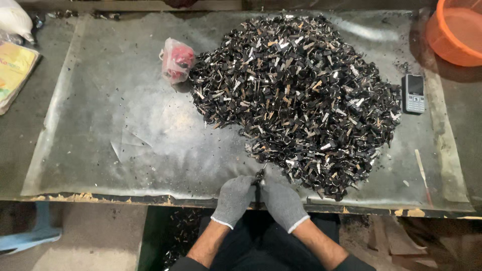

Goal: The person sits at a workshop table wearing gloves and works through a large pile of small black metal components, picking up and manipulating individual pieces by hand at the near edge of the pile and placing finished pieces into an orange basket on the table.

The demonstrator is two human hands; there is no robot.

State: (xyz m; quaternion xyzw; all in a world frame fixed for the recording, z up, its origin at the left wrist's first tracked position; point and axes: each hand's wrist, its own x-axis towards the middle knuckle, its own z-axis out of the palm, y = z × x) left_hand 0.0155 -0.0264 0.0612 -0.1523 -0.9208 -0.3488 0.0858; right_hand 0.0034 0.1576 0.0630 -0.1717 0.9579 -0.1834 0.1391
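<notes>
- Workbench (30, 145): dark, worn top, front edge chipped; a grey plastic sheet (125, 100) covers most of it, creased and dusted with black specks.
- Heap of small metal parts (301, 90): black and silver pieces, piled on the right half of the sheet, ahead and slightly right of both hands; its near fringe reaches almost to the fingers.
- Orange tub (454, 32): far right corner, cut off by the frame edge.
- Yellow printed packet (15, 70) at the left edge; a red item in a clear bag (176, 60) touches the heap's left flank.
- Grey push-button phone (414, 94) lies just right of the heap; a thin pale stick (420, 169) lies nearer the front edge.
- Left hand (235, 198) and right hand (282, 201): grey knit gloves, pressed together at the sheet's front edge, fingertips meeting.
- Small metal piece (259, 176): pinched between both hands' fingers, long axis pointing away from the body toward the heap. Neither hand is clearly nearer; the right sits closer to the pile.
</notes>
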